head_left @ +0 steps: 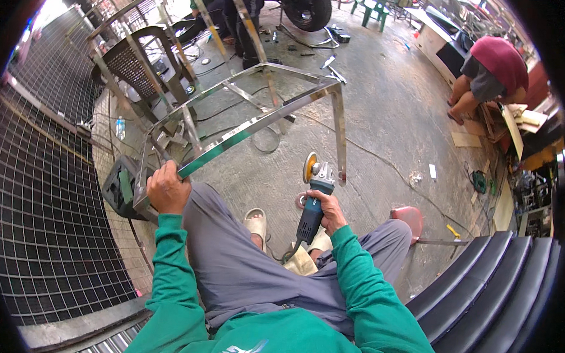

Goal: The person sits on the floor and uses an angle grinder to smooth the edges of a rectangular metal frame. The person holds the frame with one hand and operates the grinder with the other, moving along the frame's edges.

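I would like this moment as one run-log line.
left hand: on metal frame | right hand: holding angle grinder | yellow disc: apart from frame | other person: bent down, right side

A white label [232, 134] with tiny, unreadable dark print sticks to a bar of the shiny metal frame [285, 110]. Small pale lettering marks the teal angle grinder [312, 210]; a silvery emblem [243, 350] decorates the green long-sleeved shirt [295, 335].
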Available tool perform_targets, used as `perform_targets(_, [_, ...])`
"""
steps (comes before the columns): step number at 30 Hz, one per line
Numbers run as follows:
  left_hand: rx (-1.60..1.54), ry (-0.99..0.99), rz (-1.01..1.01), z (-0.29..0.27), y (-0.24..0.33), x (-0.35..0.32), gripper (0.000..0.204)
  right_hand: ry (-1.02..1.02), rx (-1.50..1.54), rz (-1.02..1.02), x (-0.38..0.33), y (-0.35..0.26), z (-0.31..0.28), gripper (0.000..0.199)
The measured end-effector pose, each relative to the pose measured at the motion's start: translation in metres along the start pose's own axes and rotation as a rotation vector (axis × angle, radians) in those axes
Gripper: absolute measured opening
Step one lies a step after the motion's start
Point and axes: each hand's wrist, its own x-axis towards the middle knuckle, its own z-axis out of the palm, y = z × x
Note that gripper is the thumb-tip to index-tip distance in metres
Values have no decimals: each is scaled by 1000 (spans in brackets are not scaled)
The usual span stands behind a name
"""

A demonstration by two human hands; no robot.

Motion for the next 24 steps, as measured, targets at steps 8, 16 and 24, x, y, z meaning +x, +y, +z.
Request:
perform_targets(8, [-86, 0, -8, -6, -6, 1, 23, -248, 137, -112, -24, -19, 49, 43])
perform_targets(16, [-93, -25, -21, -1, -10, -4, 25, -246, -42, -281, -56, -46, 74, 44])
perform_targets(24, [-225, -47, -73, -11, -12, 2, 22, -297, -83, -332, -78, -78, 116, 51])
